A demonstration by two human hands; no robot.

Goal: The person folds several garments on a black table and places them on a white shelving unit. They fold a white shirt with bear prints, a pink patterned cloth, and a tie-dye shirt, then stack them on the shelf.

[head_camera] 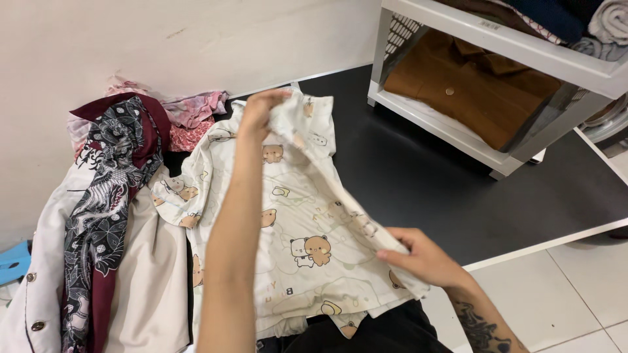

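Note:
A cream shirt with a cartoon bear print (pixel 294 216) lies spread on the black mat (pixel 418 176) in front of me. My left hand (pixel 260 110) grips the shirt's far end near the collar, arm stretched forward over the cloth. Near the hem, my right hand (pixel 422 256) pinches a folded edge of the same shirt. The edge between both hands is lifted in a ridge.
A pile of clothes sits at the left: a maroon and black patterned garment (pixel 108 196), a beige coat with buttons (pixel 154 281), pink cloth (pixel 193 108). A white shelf rack (pixel 504 49) at the upper right holds a folded brown shirt (pixel 477 88). White floor tiles (pixel 562 294) lie right.

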